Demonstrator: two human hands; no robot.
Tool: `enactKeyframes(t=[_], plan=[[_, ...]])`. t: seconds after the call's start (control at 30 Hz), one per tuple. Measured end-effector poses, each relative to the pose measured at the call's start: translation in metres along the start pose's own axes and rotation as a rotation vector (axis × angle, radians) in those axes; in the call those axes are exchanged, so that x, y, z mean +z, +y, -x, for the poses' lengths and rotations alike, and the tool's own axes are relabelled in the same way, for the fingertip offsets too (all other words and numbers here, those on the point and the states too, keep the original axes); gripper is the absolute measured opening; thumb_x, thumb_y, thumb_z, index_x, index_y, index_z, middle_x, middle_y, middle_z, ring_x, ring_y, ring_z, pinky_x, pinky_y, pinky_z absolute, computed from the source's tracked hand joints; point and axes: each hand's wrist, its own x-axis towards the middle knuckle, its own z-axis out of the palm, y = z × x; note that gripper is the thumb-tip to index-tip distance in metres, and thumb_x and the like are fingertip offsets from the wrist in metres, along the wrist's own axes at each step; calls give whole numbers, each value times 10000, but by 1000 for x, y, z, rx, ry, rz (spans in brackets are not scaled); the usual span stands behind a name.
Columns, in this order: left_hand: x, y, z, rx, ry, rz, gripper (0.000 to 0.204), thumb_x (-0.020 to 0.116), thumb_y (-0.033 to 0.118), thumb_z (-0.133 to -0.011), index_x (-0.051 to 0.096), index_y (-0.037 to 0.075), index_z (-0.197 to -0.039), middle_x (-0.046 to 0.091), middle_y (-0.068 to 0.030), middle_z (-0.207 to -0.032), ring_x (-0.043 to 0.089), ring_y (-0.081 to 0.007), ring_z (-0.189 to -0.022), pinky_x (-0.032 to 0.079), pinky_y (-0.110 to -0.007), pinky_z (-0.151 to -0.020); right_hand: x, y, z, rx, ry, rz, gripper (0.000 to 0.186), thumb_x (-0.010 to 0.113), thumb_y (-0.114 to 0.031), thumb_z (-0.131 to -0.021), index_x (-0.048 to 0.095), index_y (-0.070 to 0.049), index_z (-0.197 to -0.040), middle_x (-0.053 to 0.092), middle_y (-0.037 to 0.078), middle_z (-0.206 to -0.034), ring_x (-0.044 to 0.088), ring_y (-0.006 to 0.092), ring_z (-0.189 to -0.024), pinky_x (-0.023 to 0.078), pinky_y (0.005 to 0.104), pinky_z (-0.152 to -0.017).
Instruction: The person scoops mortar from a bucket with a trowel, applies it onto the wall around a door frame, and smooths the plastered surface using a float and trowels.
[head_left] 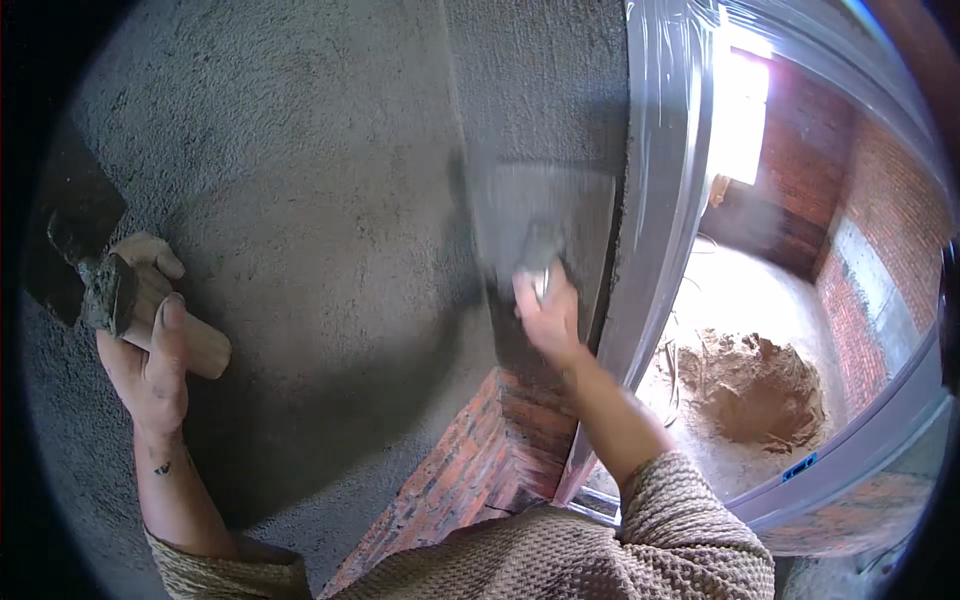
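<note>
My right hand (548, 308) is closed around the grip of a plastering trowel (530, 195). Its wide flat blade lies against the grey plaster strip beside the door frame, slightly blurred by motion. At the left, my left hand (150, 350) wraps round the pale wooden handle of a second trowel (208, 350). Wet grey mortar clings near that handle, and the dark flat blade reaches up and left, partly lost at the dark rim. Grey plaster (330, 200) covers the wall before me, with a vertical corner line left of my right hand.
A plastic-wrapped door frame (660, 200) stands right of the plaster. Bare red brick (540, 415) shows below it. Through the doorway are a sand heap (770, 395), a bright window (742, 115) and brick walls. A small blue level vial (800, 467) sits at lower right.
</note>
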Motion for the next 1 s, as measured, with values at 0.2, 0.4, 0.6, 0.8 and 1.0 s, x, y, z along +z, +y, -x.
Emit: enactKeyframes(t=[0.2,0.4,0.6,0.8,1.0], plan=[[0,-1,2,-29,22,12,290,531,175,-777,543,14,-1019,528,-119,-987,474,-227,-915,351,-357,-865,5,-49,-78,66,96,118,312,575,-260,-861,495,7,-1000,577,109,-687,519,231,-526,427,341,-512],[-2,-4,0,38,-25,-3,277,530,173,-783,544,18,-1012,525,-117,-994,474,-231,-918,347,-358,-866,-2,-25,-43,11,85,127,374,582,-310,-853,491,18,-1008,620,190,-732,579,343,-585,448,417,-568],[1,-2,5,-42,41,27,265,535,180,-780,539,17,-989,521,-116,-994,466,-232,-917,340,-359,-871,-10,47,40,157,-3,167,442,588,-301,-853,475,37,-1115,623,189,-739,588,371,-610,447,420,-559],[0,0,4,-89,17,18,270,547,185,-767,536,18,-980,518,-111,-988,459,-228,-900,338,-350,-859,-14,127,134,364,-69,192,435,587,-229,-839,485,7,-1190,593,64,-675,492,198,-550,430,325,-546],[3,1,-1,-19,34,55,269,561,186,-751,543,24,-965,519,-105,-966,455,-221,-880,340,-338,-836,-25,109,169,345,-226,334,466,594,-297,-840,470,62,-1109,609,140,-661,532,284,-507,426,393,-477]])
